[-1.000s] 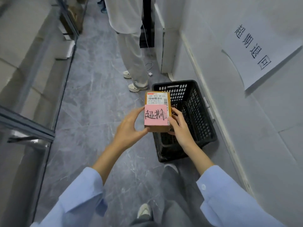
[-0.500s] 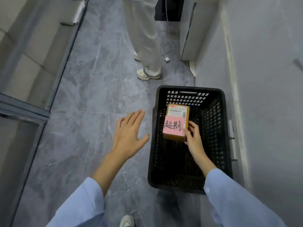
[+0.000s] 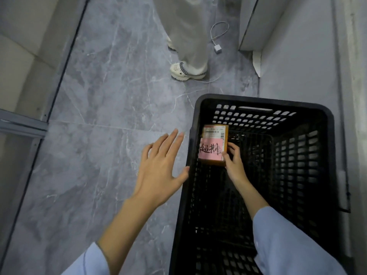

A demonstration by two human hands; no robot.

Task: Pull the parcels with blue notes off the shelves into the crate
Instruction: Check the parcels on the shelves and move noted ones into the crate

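Grey marble floor (image 3: 95,135) fills the left side of the view, and a black crate (image 3: 258,100) stands on it at the right, close to a pale wall (image 3: 297,66). At 12 o'clock beyond the crate, well apart from it, is another person's shoe (image 3: 184,71).

The parcel (image 3: 222,138) is inside the crate's opening, in the part toward 11 o'clock, near the left wall of the crate. Its long axis runs from 12 to 6 o'clock, the same way as the crate's long side. A barcode label (image 3: 215,132) is at the 12 o'clock end, and the note (image 3: 210,152) is at the 6 o'clock end. This note looks pink to me, not blue.

The right hand (image 3: 234,165) pinches the parcel at its 4 o'clock corner, so the parcel lies at about 11 o'clock from this hand. The left hand (image 3: 158,171) is outside the crate, at 9 o'clock from the parcel, with fingers spread and straight, holding nothing. Its thumb tip is at the crate's left rim; I cannot tell if it touches.

I cannot tell whether the parcel rests on the crate's bottom or hangs above it. I judge that only the right hand is needed now: it should lower the parcel straight down and let go.
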